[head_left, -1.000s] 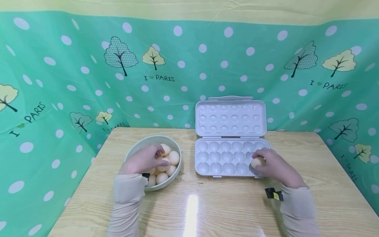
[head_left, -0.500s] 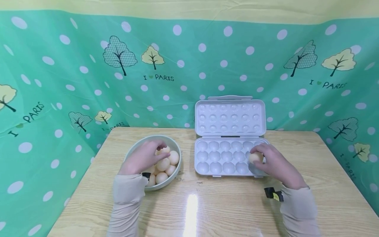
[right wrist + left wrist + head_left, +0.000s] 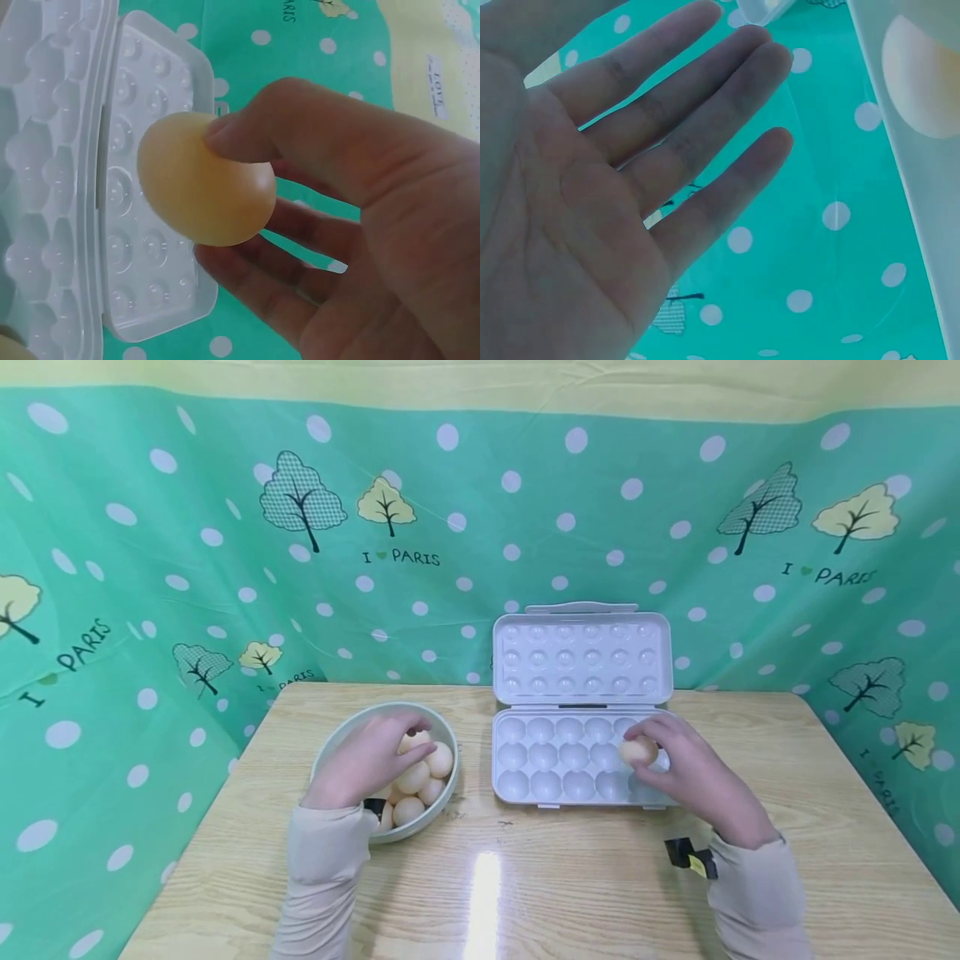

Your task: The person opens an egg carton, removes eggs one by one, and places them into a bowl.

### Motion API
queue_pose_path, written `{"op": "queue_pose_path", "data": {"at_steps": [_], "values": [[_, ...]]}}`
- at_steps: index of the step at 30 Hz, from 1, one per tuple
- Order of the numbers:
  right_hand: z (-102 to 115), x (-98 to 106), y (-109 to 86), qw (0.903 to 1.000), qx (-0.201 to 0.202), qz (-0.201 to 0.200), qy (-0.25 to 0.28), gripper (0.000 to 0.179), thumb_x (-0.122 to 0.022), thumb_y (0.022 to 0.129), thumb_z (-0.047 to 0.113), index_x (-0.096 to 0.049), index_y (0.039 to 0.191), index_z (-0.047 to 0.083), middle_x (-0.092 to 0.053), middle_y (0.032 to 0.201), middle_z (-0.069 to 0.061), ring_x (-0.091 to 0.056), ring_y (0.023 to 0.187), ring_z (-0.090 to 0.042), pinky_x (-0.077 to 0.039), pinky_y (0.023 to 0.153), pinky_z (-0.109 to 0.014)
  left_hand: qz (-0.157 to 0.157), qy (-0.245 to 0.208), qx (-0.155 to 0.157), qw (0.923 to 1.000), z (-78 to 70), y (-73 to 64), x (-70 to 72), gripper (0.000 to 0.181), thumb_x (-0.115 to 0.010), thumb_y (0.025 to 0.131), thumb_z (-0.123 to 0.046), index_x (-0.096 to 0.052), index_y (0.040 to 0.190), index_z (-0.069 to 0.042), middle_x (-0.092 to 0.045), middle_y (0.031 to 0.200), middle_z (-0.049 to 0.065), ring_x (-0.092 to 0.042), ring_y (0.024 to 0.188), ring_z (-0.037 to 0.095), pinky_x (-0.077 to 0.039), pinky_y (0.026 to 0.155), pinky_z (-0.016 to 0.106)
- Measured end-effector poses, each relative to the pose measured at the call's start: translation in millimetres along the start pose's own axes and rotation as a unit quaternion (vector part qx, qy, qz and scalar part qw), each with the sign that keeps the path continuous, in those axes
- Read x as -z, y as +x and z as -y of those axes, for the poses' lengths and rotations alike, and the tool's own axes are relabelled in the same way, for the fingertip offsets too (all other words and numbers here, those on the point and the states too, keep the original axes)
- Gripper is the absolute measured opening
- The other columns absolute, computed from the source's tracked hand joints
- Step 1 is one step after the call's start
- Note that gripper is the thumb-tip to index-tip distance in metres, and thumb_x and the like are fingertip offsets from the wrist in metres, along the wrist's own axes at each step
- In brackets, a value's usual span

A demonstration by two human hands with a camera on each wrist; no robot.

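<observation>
In the head view my left hand [image 3: 367,756] is over the pale green bowl [image 3: 347,727], which holds several pale eggs [image 3: 412,778]. The left wrist view shows that hand's palm [image 3: 570,217] with extended fingers and nothing held. My right hand [image 3: 693,777] pinches an egg [image 3: 637,751] between thumb and fingers, above the right part of the white egg box [image 3: 558,803]. The right wrist view shows the thumb on top of this egg [image 3: 202,180] and fingers beneath. My hand hides some cups at the box's right end.
The box's lid [image 3: 583,658] stands raised at the back, against a green dotted curtain [image 3: 420,635]. Wooden tabletop [image 3: 585,877] lies in front of the box and bowl. A pale rounded thing [image 3: 11,349] is partly visible at the right wrist view's corner.
The right hand has shifted the egg up and to the left over the box. The left hand has drawn slightly back from the eggs, its thumb a little higher.
</observation>
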State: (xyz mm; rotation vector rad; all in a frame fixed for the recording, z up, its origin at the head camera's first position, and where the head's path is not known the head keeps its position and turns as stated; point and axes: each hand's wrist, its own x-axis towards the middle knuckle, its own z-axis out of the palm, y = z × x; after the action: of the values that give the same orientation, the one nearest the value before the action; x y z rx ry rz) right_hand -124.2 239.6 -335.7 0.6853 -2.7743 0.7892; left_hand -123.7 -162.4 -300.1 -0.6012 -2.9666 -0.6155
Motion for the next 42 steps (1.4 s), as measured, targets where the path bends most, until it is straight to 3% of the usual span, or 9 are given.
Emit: {"op": "queue_pose_path", "data": {"at_steps": [7, 14, 20, 30, 36, 42], "values": [[9.3, -1.0, 2.5, 0.9986, 0.032, -0.041, -0.011, 0.031, -0.079, 0.076, -0.002, -0.067, 0.103, 0.006, -0.065, 0.106, -0.01, -0.058, 0.104, -0.03, -0.052, 0.088, -0.05, -0.011, -0.002, -0.038, 0.9992, -9.8, -0.2, 0.1, 0.018, -0.071, 0.093, -0.025, -0.07, 0.108, -0.014, -0.071, 0.104, -0.002, -0.065, 0.099, 0.015, -0.054, 0.09, 0.036], [17.6, -2.4, 5.6, 0.999, 0.029, -0.035, -0.006, 0.031, -0.078, 0.076, -0.001, -0.067, 0.104, 0.005, -0.064, 0.108, -0.01, -0.056, 0.106, -0.03, -0.052, 0.09, -0.049, -0.017, 0.012, -0.052, 0.9985, -16.9, 0.1, -3.4, 0.025, -0.07, 0.094, -0.022, -0.068, 0.115, -0.008, -0.07, 0.113, 0.004, -0.066, 0.108, 0.02, -0.055, 0.094, 0.038], [22.8, -2.3, 5.5, 0.9989, 0.028, -0.038, 0.001, 0.033, -0.078, 0.075, -0.003, -0.067, 0.105, 0.006, -0.063, 0.11, -0.011, -0.055, 0.108, -0.03, -0.052, 0.091, -0.05, -0.028, 0.011, -0.073, 0.9969, -23.0, 2.4, -6.0, 0.028, -0.07, 0.093, -0.022, -0.067, 0.117, -0.007, -0.07, 0.114, 0.006, -0.067, 0.104, 0.021, -0.055, 0.093, 0.038], [33.5, -12.1, 9.7, 0.9943, 0.083, -0.067, -0.003, 0.033, -0.08, 0.073, -0.001, -0.066, 0.103, 0.006, -0.063, 0.106, -0.007, -0.056, 0.104, -0.028, -0.052, 0.089, -0.047, -0.046, 0.025, -0.107, 0.9929, -35.6, 4.3, -10.5, 0.034, -0.07, 0.093, -0.022, -0.063, 0.123, -0.008, -0.068, 0.121, 0.006, -0.066, 0.108, 0.022, -0.054, 0.096, 0.039], [40.6, -17.6, 10.3, 0.995, 0.083, -0.056, -0.001, 0.035, -0.08, 0.073, -0.001, -0.067, 0.104, 0.007, -0.063, 0.108, -0.006, -0.056, 0.105, -0.027, -0.054, 0.087, -0.045, -0.041, 0.033, -0.121, 0.9913, -44.1, 5.5, -14.7, 0.036, -0.07, 0.093, -0.022, -0.062, 0.126, -0.009, -0.068, 0.121, 0.007, -0.065, 0.109, 0.022, -0.054, 0.095, 0.038], [43.4, -19.9, 10.9, 0.9924, 0.1, -0.071, 0.01, 0.035, -0.081, 0.072, 0.0, -0.067, 0.104, 0.008, -0.063, 0.109, -0.005, -0.056, 0.105, -0.025, -0.055, 0.086, -0.044, -0.054, 0.039, -0.145, 0.9871, -49.7, 7.5, -20.4, 0.038, -0.073, 0.09, -0.021, -0.063, 0.124, -0.009, -0.069, 0.121, 0.004, -0.066, 0.111, 0.021, -0.055, 0.094, 0.036]]}}
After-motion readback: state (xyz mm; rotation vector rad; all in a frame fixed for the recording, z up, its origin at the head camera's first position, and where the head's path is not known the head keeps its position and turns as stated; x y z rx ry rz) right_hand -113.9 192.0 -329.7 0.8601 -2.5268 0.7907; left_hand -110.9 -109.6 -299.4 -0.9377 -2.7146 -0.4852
